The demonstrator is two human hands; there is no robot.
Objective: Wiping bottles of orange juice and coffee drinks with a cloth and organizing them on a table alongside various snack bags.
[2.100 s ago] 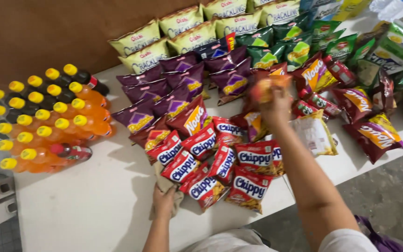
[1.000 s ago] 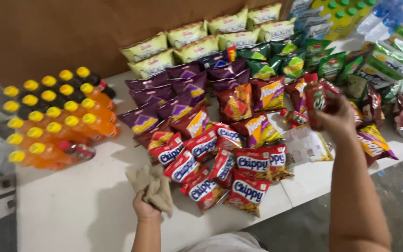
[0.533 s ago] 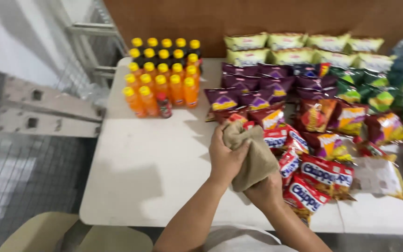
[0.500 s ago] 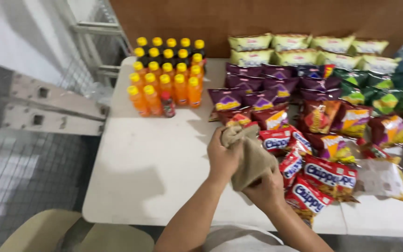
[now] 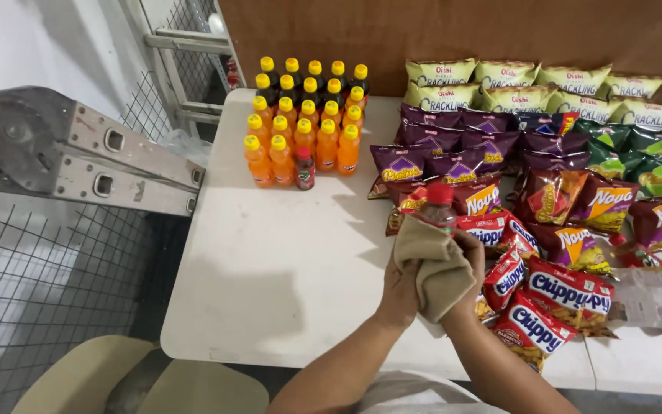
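Cloth (image 5: 440, 270), tan and floppy, bunched around a small red-capped bottle (image 5: 440, 205) over the table's (image 5: 285, 268) near edge. Left hand (image 5: 401, 290) clamped on cloth from below, right hand (image 5: 470, 253) wrapped round it (bottle grip itself hidden). Probably light, slick plastic; best held at the body, not the cap. Red chip bags (image 5: 561, 295) at 3 o'clock, purple bags (image 5: 453, 146) at 1, orange bottles with yellow caps (image 5: 304, 115) at 11.
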